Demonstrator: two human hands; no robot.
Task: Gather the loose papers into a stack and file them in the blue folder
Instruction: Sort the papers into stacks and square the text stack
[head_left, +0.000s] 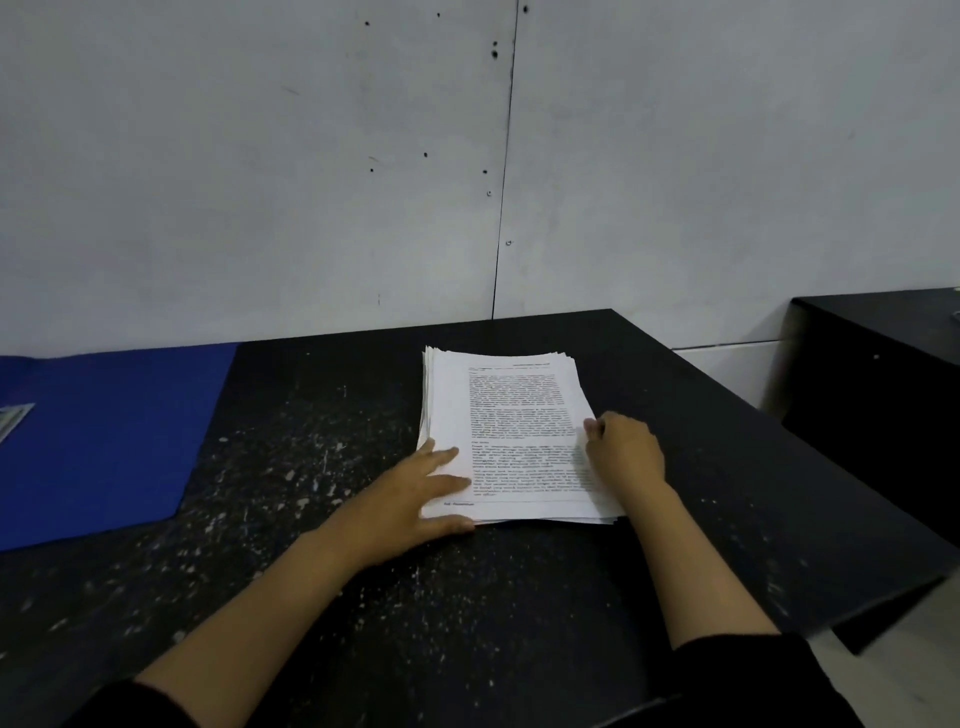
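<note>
Left hand (415, 493): open, with fingers straight and spread flat on the near-left corner of the stack of papers (509, 415), thumb lying along the near edge.
Right hand (626, 452): knuckles up on the stack's right margin, fingers curled under. Cannot tell whether pinching sheets or only nudging the edge inward.
Between the hands: the stack itself, flat on the black speckled table (467, 623), printed side up, bracketed on both sides.
Long axis: roughly straight away from the body, toward the wall (260, 182) beyond the fingertips.
Heading: top of the page at the far end, footer line nearest the wrists, so legible from the person's side.
Edges: not quite flush. Sheet ends show stepped at the far-left corner and again at the near-right corner, under the right wrist.
Left of the left hand: the blue folder (104, 441), well apart from the stack, lying open and flat, with a metal clip (13, 421) at its outer side, partly cut off by the frame.
Step in hand: judged to be the end of gathering. Papers already in one pile, hands placed for squaring it, filing not yet begun.
Next move: probably a firmer hold on both long sides, perhaps a tap to even the edges, then a carry leftward to the folder. Calls for keeping the pile level and pinched so the loose top sheets do not slide.
Likely fit: long axis already parallel to the folder's depth, so little turning needed.
</note>
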